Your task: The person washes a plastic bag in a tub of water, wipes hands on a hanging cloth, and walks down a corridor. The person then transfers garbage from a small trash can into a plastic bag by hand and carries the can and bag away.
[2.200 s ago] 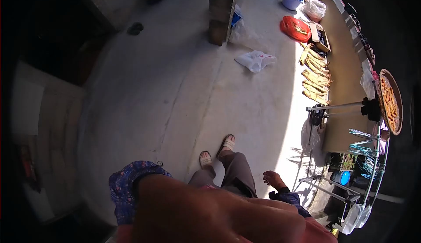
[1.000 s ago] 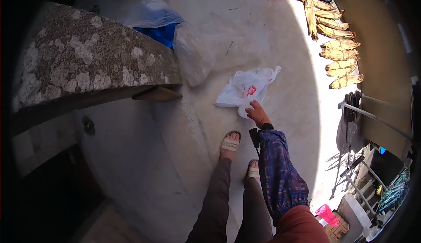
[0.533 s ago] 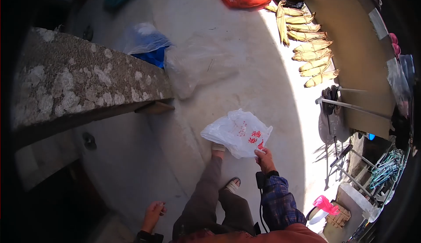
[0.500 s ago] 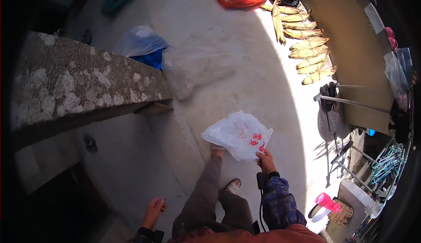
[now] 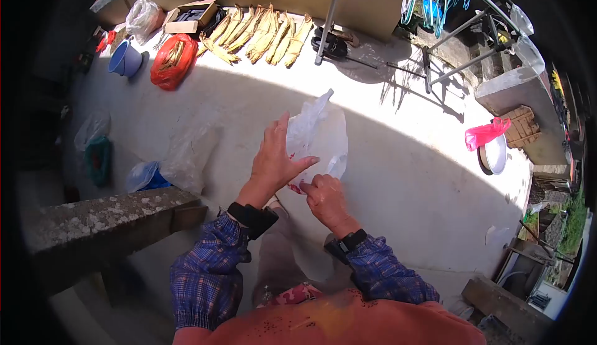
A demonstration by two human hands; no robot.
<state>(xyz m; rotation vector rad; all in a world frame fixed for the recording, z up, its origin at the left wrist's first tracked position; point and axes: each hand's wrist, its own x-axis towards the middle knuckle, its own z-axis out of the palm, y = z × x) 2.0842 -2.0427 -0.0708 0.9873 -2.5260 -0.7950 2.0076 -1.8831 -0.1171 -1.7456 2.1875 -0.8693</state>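
A white, translucent plastic bag (image 5: 333, 135) with red print hangs in front of me, above the concrete floor. My right hand (image 5: 329, 203) is closed on its lower edge, with the fingers pinched together. My left hand (image 5: 272, 158) is raised at the bag's left side, fingers stretched upward and thumb spread out across the bag's front. The left palm seems to hold nothing; whether its fingers touch the plastic I cannot tell. Part of the red print is hidden behind the left thumb and the right fingers.
Tied bundles of dried leaves (image 5: 264, 34) lie along the wall, near a red bag (image 5: 171, 62) and a blue bucket (image 5: 125, 59). A stone ledge (image 5: 112, 220) juts in at left. At right stand a metal rack (image 5: 460, 71) and a white basin (image 5: 494, 155) with a pink bag (image 5: 486, 135).
My view has swung right. My left hand has risen from low at the side to the bag. The bag, still in my right hand, now hangs more upright.
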